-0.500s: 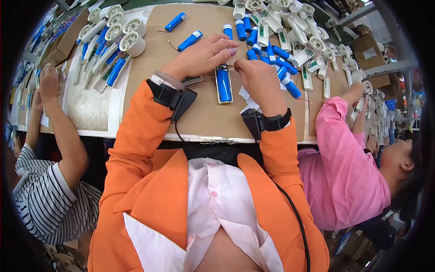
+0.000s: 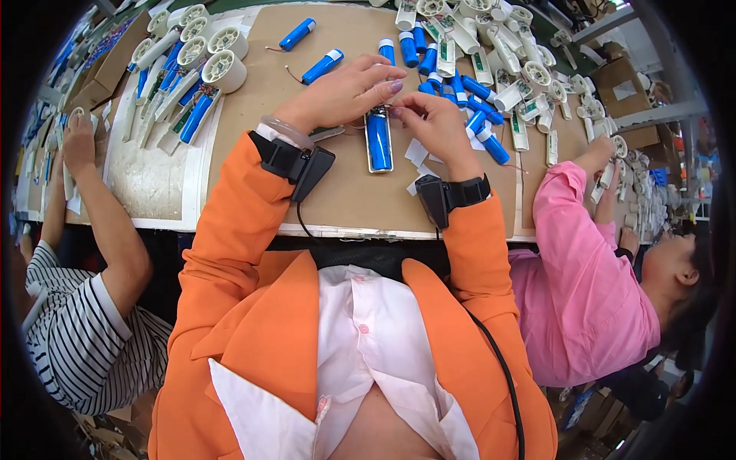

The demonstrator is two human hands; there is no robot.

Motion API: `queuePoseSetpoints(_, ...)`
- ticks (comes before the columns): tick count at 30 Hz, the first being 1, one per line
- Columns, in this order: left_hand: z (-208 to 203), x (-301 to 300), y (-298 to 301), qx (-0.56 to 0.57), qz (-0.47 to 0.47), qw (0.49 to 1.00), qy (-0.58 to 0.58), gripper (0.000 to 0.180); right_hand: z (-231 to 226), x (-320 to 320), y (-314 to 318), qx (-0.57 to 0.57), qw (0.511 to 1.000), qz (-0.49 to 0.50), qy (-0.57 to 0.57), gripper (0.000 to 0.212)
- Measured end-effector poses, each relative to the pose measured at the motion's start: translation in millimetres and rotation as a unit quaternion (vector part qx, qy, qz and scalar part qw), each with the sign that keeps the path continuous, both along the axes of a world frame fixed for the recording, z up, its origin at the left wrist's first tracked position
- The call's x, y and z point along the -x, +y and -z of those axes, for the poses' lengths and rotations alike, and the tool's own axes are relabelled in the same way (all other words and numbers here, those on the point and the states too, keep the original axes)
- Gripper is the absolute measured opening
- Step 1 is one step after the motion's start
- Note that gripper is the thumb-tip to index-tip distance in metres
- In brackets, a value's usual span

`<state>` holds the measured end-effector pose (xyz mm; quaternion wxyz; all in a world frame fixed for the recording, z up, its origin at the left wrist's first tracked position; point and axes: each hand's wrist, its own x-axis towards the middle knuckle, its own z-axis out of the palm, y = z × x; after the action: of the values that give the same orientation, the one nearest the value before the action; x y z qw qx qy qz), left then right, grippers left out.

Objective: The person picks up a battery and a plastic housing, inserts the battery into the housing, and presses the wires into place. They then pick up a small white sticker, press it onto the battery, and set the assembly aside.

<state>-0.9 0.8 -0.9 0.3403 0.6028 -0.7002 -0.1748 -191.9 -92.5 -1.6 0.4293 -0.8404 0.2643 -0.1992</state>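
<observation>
A blue cylindrical battery lies lengthwise in the open handle of a white plastic housing on the board in front of me. My left hand curls over the housing's far end, thumb and fingers together, hiding that end. Close on the right, my right hand pinches thin wires at the battery's far end, thumb and forefinger pressed together. The wire tips are too small to make out. Partly behind my left wrist lies a slim grey tool. White paper scraps sit beside my right hand.
Loose blue batteries and white housings with green circuit boards heap up at the far right. More round-headed housings lie at the left. Two batteries rest at the far middle. Co-workers' arms flank me both sides.
My right hand has shifted slightly, its fingers opening out from a tighter curl, with the wrist turned a little to the right. My left hand and the housing have barely moved.
</observation>
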Motion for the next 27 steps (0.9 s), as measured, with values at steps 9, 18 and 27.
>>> queuePoseSetpoints(9, -1.1, 0.6, 0.2, -0.002, -0.001, 1.0, 0.01, 0.044, 6.6, -4.7, 1.3, -0.011, 0.999, -0.038, -0.029, 0.013)
queuePoseSetpoints(18, 0.0, 0.6, 0.5, 0.006, 0.001, 1.0, -0.001, 0.045, -9.6, 2.0, 3.0, 0.134, 0.99, -0.046, 0.004, 0.009)
queuePoseSetpoints(27, 1.6, 0.0, -0.4, 0.014, 0.004, 1.0, 0.003, 0.044, -2.2, -3.4, 1.6, 0.282, 0.955, -0.069, -0.064, 0.008)
